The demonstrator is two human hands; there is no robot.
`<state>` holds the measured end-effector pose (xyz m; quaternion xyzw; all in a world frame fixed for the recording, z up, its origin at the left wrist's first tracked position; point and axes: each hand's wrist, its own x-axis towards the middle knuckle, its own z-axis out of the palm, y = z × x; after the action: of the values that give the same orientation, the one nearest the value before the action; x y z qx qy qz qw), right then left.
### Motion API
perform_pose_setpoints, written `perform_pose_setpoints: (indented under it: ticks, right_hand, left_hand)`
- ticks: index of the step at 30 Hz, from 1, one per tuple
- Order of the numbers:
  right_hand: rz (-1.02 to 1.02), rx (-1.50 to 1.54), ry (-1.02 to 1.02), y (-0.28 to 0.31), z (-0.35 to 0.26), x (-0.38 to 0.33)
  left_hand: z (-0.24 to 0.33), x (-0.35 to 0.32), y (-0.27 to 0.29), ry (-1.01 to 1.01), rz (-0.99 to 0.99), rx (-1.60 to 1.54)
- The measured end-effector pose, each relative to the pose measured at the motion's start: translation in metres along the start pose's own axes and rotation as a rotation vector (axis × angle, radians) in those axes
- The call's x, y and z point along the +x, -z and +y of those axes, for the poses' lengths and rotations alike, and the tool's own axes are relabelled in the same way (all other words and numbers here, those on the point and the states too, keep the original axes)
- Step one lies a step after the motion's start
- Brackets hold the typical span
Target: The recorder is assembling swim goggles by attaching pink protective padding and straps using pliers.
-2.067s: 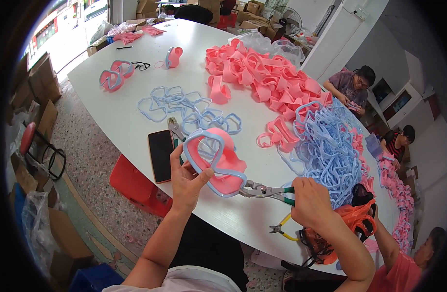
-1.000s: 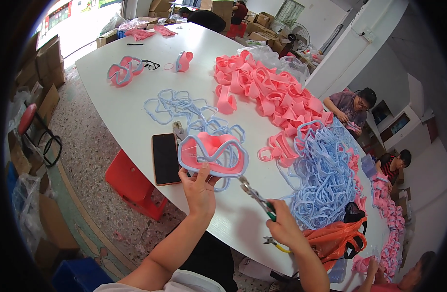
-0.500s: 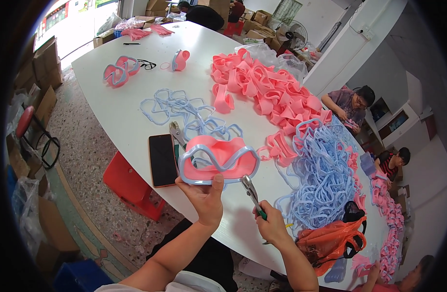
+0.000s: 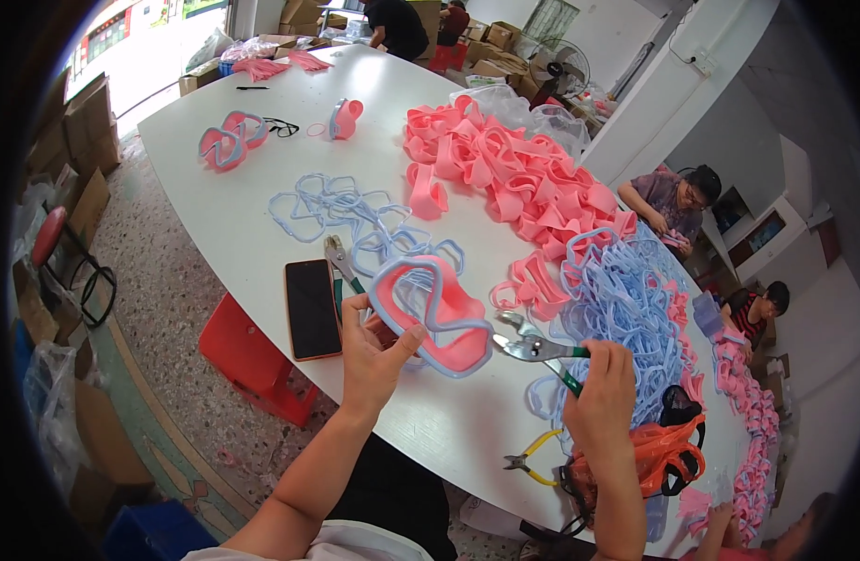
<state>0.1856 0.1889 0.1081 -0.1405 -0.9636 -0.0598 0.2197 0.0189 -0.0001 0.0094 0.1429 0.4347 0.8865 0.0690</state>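
My left hand is closed on the edge of a pink diving-mask skirt with a light-blue rim around its two-lobed opening. The mask piece is tilted, its right end lower than its left. In my right hand is a pair of pliers with green handles, jaws spread just beside the right end of the rim. Whether the jaws touch it, I cannot tell. Behind my left hand lie a second pair of pliers and a black phone. Yellow-handled cutters rest near the table's front edge.
Pink skirts are heaped at the far right, beside a pile of light-blue rims. More rims lie mid-table. Rimmed pieces stand far left. An orange bag sits near my right forearm. Co-workers sit along the right.
My left hand has tilted the mask piece, lowering its right end. The pliers in my right hand have moved right and their jaws have opened. The yellow-handled cutters have come into sight.
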Motion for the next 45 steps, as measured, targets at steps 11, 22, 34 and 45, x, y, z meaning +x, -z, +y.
perform_pose_setpoints:
  ticks: [11, 22, 34, 45]
  right_hand:
    - [-0.094, -0.282, 0.258, 0.015, 0.003, 0.015]
    - [-0.191, -0.04, 0.172, -0.003, 0.012, 0.009]
    - [-0.562, 0.254, -0.142, -0.005, 0.0, 0.007]
    - [-0.58, 0.197, -0.172, -0.055, 0.002, -0.029]
  left_hand:
    - [0.014, -0.002, 0.009, 0.026, -0.346, 0.198]
    - [0.002, -0.007, 0.015, 0.064, -0.258, 0.269]
    - [0.007, -0.02, 0.005, -0.165, -0.317, 0.47]
    - [0.005, 0.02, 0.049, -0.076, -0.116, 0.382]
